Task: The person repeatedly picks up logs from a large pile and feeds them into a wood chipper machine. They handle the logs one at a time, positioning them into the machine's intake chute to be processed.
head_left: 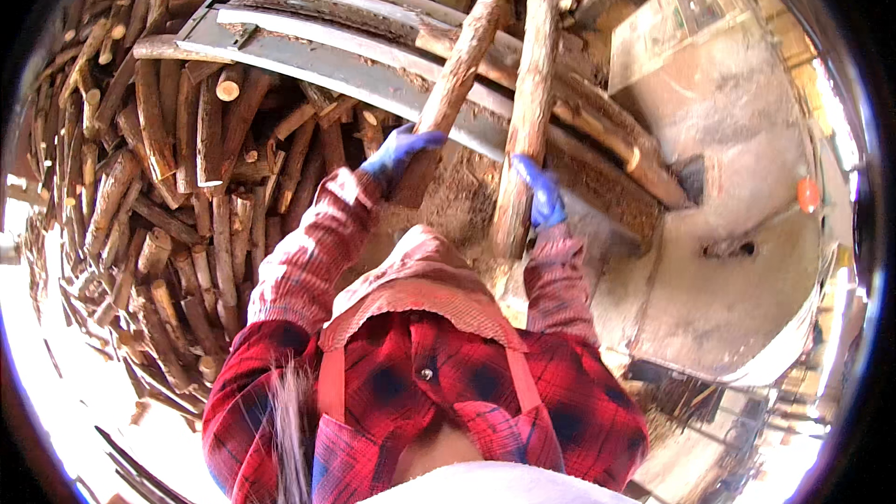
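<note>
My left hand (401, 154), in a blue glove, is closed around the lower part of a bark-covered log (462, 61). That log slants away from me, its far part over a long metal trough (317, 70). To its right lies a second, longer log (530, 103), also reaching across the trough, with its near end close to my chest. My right hand (541, 196), gloved in blue and slightly blurred, grips this log's right side. Its fingers show only in part; those under the log are hidden.
A large pile of cut logs (215, 131) fills the left side. More wood (644, 163) lies along the trough's right part, which meets a pale wall-like surface (728, 121). An orange round object (808, 194) is at the far right. Sawdust or bark debris (467, 191) lies below the trough.
</note>
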A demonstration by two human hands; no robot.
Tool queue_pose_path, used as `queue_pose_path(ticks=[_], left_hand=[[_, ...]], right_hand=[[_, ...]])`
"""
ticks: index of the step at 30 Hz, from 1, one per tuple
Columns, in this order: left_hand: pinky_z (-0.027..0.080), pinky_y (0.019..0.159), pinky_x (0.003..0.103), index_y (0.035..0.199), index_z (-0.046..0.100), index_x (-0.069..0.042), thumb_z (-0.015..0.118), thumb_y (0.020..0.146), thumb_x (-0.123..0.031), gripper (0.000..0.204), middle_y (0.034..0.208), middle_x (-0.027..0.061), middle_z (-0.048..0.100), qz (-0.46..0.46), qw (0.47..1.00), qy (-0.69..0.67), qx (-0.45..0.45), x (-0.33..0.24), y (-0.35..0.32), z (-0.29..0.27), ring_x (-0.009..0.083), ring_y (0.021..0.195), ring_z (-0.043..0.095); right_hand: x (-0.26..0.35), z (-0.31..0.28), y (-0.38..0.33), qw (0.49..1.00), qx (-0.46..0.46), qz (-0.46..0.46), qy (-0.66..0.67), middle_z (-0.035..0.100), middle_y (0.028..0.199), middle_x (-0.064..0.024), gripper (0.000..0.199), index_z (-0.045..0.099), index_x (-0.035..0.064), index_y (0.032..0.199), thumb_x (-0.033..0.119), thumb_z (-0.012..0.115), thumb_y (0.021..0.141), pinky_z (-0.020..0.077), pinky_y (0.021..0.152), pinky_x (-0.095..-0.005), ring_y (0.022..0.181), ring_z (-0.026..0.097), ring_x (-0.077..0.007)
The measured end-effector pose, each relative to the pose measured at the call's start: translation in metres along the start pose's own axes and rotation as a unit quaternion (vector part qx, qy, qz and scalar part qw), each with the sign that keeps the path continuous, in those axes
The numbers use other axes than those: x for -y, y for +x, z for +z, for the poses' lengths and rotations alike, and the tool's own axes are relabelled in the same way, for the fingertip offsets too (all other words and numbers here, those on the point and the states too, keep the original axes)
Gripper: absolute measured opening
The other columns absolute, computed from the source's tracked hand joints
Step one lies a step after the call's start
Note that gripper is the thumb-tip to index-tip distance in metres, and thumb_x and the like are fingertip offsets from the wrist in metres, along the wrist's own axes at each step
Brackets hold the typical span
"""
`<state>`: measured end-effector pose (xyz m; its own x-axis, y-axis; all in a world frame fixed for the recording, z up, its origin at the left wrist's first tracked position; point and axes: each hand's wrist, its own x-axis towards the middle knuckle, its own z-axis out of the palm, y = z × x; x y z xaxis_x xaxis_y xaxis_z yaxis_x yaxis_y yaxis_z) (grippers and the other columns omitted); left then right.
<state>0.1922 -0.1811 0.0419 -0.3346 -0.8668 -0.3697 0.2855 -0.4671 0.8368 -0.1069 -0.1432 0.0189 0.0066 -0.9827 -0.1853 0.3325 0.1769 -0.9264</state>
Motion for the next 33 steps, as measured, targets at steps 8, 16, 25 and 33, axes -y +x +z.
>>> queue_pose_path(ticks=[8,16,25,33], left_hand=[[0.055,0.066,0.035,0.123,0.051,-0.003,0.070,0.083,-0.035,0.054,0.091,0.0093,0.063,0.199,0.966,-0.131,-0.096,-0.050,-0.097,-0.065,0.0193,0.075,0.064],[0.056,0.059,0.035,0.110,0.052,-0.005,0.070,0.085,-0.033,0.042,0.083,0.0089,0.062,0.276,0.857,-0.189,-0.391,-0.037,-0.115,-0.101,0.0214,0.066,0.064],[0.056,0.067,0.033,0.118,0.048,-0.004,0.070,0.085,-0.039,0.053,0.094,0.0097,0.059,0.318,0.824,-0.160,-0.441,-0.051,-0.174,-0.084,0.0189,0.076,0.064],[0.056,0.064,0.033,0.119,0.049,-0.002,0.073,0.082,-0.036,0.055,0.089,0.0104,0.063,0.383,0.836,-0.075,-0.385,-0.096,-0.170,-0.061,0.0193,0.072,0.064]], right_hand=[[0.023,0.130,0.083,0.980,0.180,0.030,-0.077,0.060,0.111,-0.0069,0.064,0.046,0.0043,0.133,0.011,0.075,0.077,0.0524,0.079,-0.0273,0.090,0.061,-0.0155],[0.071,0.272,0.256,0.855,0.379,-0.226,-0.272,0.057,0.125,-0.0156,0.096,0.038,0.0024,0.139,0.031,0.088,0.062,0.0436,0.100,-0.0373,0.114,0.056,-0.0269],[0.009,0.256,0.313,0.635,0.336,-0.204,-0.665,0.053,0.130,-0.0296,0.110,0.026,0.0093,0.149,0.047,0.081,0.061,0.0428,0.101,-0.0447,0.118,0.055,-0.0422],[0.022,0.212,0.305,0.605,0.280,-0.238,-0.707,0.057,0.126,-0.0271,0.107,0.030,0.0086,0.147,0.049,0.080,0.062,0.0446,0.100,-0.0453,0.115,0.057,-0.0416]])
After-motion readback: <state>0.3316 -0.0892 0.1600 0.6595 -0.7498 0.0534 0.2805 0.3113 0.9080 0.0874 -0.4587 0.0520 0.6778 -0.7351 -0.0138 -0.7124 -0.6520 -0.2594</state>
